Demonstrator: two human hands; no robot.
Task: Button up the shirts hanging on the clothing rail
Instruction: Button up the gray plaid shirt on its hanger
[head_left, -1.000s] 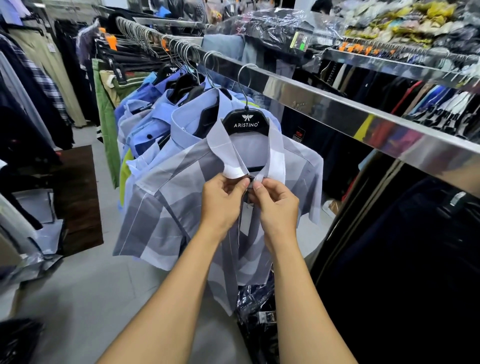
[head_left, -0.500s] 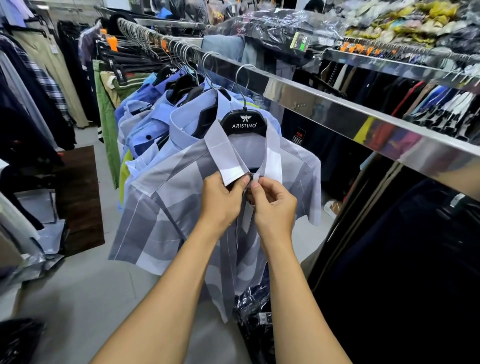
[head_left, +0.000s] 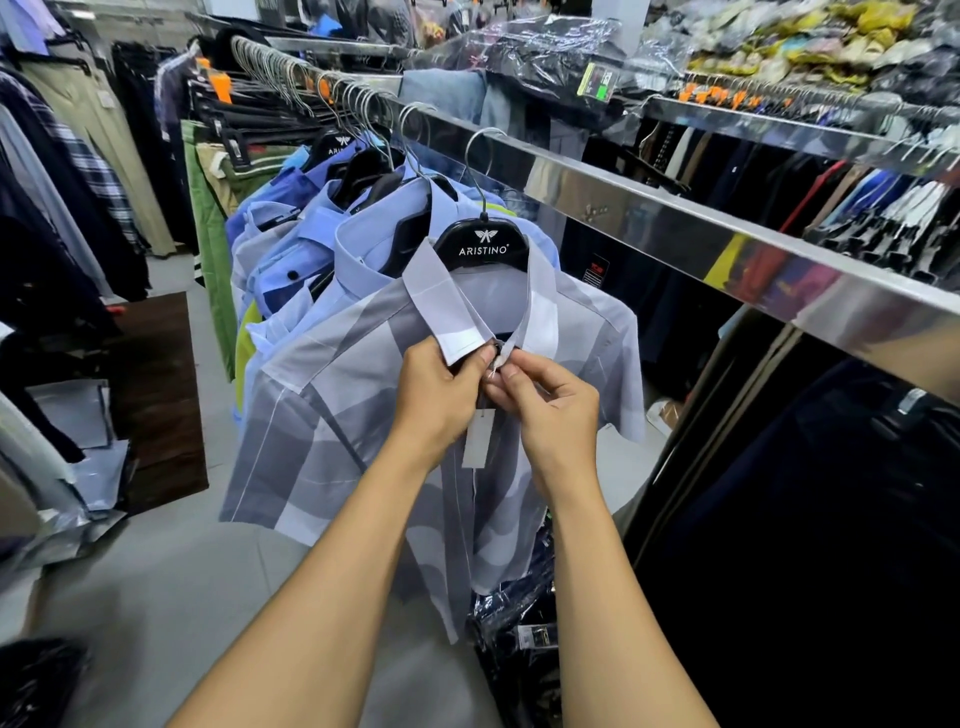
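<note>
both hands pinch the collar of the front grey shirt on the rail, left hand steadying one edge, right hand working the top button.

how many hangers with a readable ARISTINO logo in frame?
2. One hanger carries the grey checked shirt that both hands work on at the collar; the other hanger sits farther back on the rail. Hangers between them show no logo; more may be hidden.
</note>
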